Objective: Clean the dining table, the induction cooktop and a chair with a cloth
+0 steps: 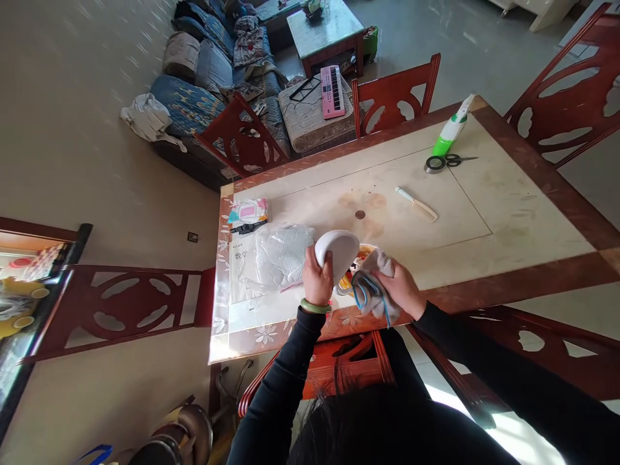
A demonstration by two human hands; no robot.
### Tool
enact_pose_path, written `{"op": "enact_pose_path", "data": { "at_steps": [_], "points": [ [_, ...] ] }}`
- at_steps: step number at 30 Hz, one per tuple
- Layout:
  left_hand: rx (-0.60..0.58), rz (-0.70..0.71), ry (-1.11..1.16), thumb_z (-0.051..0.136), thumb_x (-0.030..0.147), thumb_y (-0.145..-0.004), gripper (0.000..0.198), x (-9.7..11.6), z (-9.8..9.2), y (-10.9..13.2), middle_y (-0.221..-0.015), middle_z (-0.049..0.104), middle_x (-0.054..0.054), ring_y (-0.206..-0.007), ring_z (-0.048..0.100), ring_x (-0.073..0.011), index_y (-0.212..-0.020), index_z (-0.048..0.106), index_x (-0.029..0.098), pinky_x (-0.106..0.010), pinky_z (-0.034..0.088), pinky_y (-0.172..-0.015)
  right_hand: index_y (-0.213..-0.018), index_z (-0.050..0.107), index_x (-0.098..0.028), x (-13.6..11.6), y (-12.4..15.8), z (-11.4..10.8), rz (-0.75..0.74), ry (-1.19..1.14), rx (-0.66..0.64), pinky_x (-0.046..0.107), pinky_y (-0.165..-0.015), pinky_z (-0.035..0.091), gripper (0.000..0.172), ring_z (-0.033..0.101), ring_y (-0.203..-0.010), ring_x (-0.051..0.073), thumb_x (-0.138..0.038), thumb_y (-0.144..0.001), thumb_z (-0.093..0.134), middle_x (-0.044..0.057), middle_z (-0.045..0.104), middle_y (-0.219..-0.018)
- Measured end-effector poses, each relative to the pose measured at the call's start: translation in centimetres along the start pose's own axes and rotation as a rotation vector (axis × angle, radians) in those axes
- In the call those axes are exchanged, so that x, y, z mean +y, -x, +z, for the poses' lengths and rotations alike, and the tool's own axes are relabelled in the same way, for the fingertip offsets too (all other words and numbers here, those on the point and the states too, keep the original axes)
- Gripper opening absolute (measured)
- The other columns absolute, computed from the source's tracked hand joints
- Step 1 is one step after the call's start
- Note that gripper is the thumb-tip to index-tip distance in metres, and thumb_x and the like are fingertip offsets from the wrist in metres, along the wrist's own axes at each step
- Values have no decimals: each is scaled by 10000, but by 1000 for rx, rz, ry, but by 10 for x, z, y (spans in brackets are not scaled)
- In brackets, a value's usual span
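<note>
Here we go: the left hand [317,279], green bangle [315,306] at its wrist, is closed round a white oval shell [338,254], while the right hand [400,287] pinches a grey cloth [378,271] looped with blue cord [362,292], both above the tabletop [436,258]. Careful: that shell's gripped low, so a slip could drop it onto the printed packet [352,276], and the loose cord could snag it!

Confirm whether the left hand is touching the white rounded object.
Touching. The head view shows the left hand holding the white rounded object, with its fingers pressed against the object's lower edge.
</note>
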State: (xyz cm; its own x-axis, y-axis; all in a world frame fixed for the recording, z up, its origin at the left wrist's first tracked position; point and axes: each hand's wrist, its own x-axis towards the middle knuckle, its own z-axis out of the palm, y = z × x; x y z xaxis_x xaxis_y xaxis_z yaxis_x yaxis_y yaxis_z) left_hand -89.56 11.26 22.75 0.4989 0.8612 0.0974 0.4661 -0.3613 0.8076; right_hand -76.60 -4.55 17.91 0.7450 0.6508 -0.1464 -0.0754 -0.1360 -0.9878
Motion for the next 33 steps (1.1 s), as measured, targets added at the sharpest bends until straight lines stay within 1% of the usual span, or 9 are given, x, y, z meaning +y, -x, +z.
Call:
{"op": "enact_pose_path", "data": {
  "at_steps": [4, 7, 11, 16, 20, 23, 28, 31, 33],
  "points": [
    [-31, -30, 51, 555, 626, -994, 424, -3, 10, 4, -1055, 711, -93, -1020, 672, -287, -1109, 607, 221, -441, 532, -943, -1395, 544, -234, -31, -1, 11, -274, 88, 154, 508, -1154, 531, 545, 664, -1304, 334, -439, -908, 677, 159, 689, -1405],
    [-30, -20, 98, 530, 673, -995, 490, -3, 21, 10, -1068, 717, -103, -1042, 675, -284, -1100, 624, 204, -441, 528, -974, -1424, 509, -277, -39, 0, 37, -365, 139, 7, 466, -1206, 489, 473, 601, -1397, 301, -318, -953, 526, 120, 648, -1481],
    [-27, -13, 63, 544, 645, -997, 492, -5, 25, 12, -1141, 737, -121, -1082, 692, -297, -1188, 637, 200, -448, 534, -980, -1245, 614, -324, -38, -7, 45, -212, 239, -271, 345, -1109, 542, 370, 678, -1263, 223, -220, -943, 427, -1, 754, -1330],
    [-115, 78, -42, 561, 621, -976, 495, -4, 23, 11, -1205, 728, -144, -1111, 696, -329, -1245, 635, 213, -472, 536, -981, -790, 671, -242, -49, -27, 5, -121, 462, -529, 306, -857, 558, 128, 726, -875, 232, -173, -827, 570, -1, 817, -895],
    [-67, 34, -22, 552, 699, -954, 563, -1, 13, -2, -1076, 715, -113, -982, 678, -307, -1207, 633, 202, -444, 544, -887, -864, 767, -233, -52, -29, -71, -30, 325, -623, 341, -849, 571, 237, 751, -910, 257, -165, -735, 581, 10, 841, -968],
    [-27, -41, 44, 563, 765, -922, 604, -3, 1, -10, -1015, 697, -76, -963, 645, -279, -1136, 652, 207, -417, 544, -881, -972, 794, -214, -34, -28, -151, 122, 162, -336, 366, -841, 597, 304, 763, -947, 275, -262, -743, 601, 33, 839, -976],
    [-52, -342, 254, 628, 821, -851, 692, -17, -4, 5, -1061, 700, -72, -992, 648, -270, -1150, 699, 201, -405, 604, -844, -1047, 750, -232, 42, -51, -278, 138, 157, 419, 383, -848, 610, 370, 761, -956, 264, -379, -715, 681, 52, 821, -1028],
    [-63, -546, 355, 688, 812, -803, 748, -28, 4, 24, -1091, 705, -96, -933, 666, -272, -1214, 699, 187, -404, 641, -704, -1099, 715, -249, 99, -76, -325, 175, 331, 799, 442, -948, 573, 373, 724, -1067, 291, -363, -752, 638, 110, 790, -1171],
    [-45, -647, 369, 722, 810, -768, 770, -35, 9, 36, -1023, 705, -105, -875, 675, -281, -1191, 709, 167, -400, 639, -609, -1093, 704, -235, 134, -92, -341, 239, 485, 861, 475, -1015, 527, 356, 683, -1147, 326, -344, -760, 646, 171, 752, -1239]
  ]
}}
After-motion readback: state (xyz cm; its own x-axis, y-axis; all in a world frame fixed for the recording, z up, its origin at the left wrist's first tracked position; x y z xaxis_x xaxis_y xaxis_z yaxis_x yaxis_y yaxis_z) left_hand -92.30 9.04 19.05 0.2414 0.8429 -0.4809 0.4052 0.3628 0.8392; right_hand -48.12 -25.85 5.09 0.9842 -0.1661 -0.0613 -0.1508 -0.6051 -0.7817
